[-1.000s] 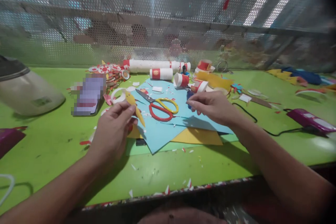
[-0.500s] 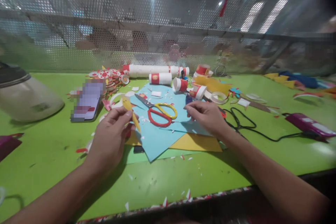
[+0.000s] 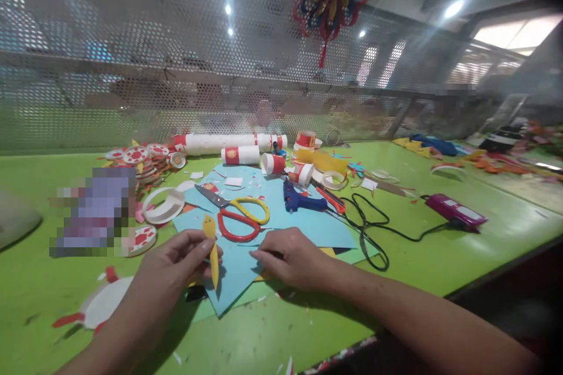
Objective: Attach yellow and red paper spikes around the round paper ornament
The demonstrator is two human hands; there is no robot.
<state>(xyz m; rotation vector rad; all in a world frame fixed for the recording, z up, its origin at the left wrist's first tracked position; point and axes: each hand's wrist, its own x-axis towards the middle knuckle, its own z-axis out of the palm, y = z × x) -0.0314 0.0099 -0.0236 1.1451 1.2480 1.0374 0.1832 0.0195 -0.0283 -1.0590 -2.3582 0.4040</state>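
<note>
Between the thumb and fingers of my left hand (image 3: 176, 266) is a narrow yellow paper piece (image 3: 214, 263), with a rounded top bearing small dark dots and a pointed lower end. My right hand (image 3: 290, 258) is held low over the blue paper (image 3: 237, 275), its fingers pinched together; whatever is between the fingertips is too small to tell. Scissors (image 3: 240, 225) with one red and one yellow handle lie on the blue paper, just beyond both hands. A blue glue gun (image 3: 303, 199) rests further back on the right.
Paper cups (image 3: 240, 155) and a long white tube (image 3: 220, 143) lie at the back. A phone (image 3: 99, 205) and a white disc with red strips (image 3: 108, 303) are on the left. A black cord runs to a purple box (image 3: 455, 211) on the right.
The view has turned right. My right hand has moved from near the glue gun towards my left hand, uncovering the gun. The yellow piece now hangs more upright in my left hand.
</note>
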